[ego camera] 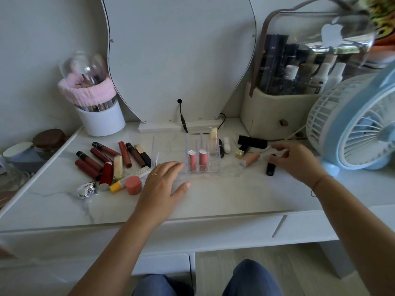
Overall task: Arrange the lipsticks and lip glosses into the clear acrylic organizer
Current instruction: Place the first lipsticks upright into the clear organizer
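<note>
With the left hand [164, 180] flat and empty steadying the clear organizer [186, 154], the right hand [295, 161], fingers closing on a blurred pale tube [275, 151], should lift it upright into a free slot.

White marble vanity [213, 197], grey wall [32, 39]

Both arms are bare, no sleeves anywhere in view. The left hand [163, 184] has a thin gold ring on one finger, and the right hand [299, 162] has what looks like a thin dark string or cord around the wrist, hard to tell exactly. Blue jeans on both knees down at the near edge.
</note>
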The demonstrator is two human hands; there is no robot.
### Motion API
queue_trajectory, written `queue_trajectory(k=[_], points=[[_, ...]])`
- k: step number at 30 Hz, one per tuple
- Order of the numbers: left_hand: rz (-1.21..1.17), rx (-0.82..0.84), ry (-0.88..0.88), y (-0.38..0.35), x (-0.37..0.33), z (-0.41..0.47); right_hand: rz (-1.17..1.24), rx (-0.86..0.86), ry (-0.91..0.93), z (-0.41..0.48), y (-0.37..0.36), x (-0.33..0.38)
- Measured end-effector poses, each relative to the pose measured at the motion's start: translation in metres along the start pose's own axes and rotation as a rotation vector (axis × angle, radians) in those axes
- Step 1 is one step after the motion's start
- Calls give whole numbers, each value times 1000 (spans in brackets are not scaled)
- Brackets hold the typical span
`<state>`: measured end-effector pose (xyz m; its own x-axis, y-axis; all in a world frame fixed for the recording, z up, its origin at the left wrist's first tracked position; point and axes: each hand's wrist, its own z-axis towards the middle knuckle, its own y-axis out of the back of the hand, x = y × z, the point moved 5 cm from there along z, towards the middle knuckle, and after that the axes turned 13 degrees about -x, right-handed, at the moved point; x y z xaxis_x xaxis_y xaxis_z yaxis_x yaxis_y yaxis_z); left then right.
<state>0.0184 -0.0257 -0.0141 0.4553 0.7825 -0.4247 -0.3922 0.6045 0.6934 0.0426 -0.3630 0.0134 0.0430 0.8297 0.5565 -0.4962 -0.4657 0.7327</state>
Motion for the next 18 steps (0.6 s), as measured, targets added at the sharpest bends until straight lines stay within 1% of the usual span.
queue_trajectory(k=[3,12,18], points=[[0,0,4,0,0,0,-31,59,11,-8,-4,-6],[13,2,16,0,1,-1,7,222,-17,-9,-17,6],[11,1,14,0,1,-1,-124,264,-27,-4,-22,9]])
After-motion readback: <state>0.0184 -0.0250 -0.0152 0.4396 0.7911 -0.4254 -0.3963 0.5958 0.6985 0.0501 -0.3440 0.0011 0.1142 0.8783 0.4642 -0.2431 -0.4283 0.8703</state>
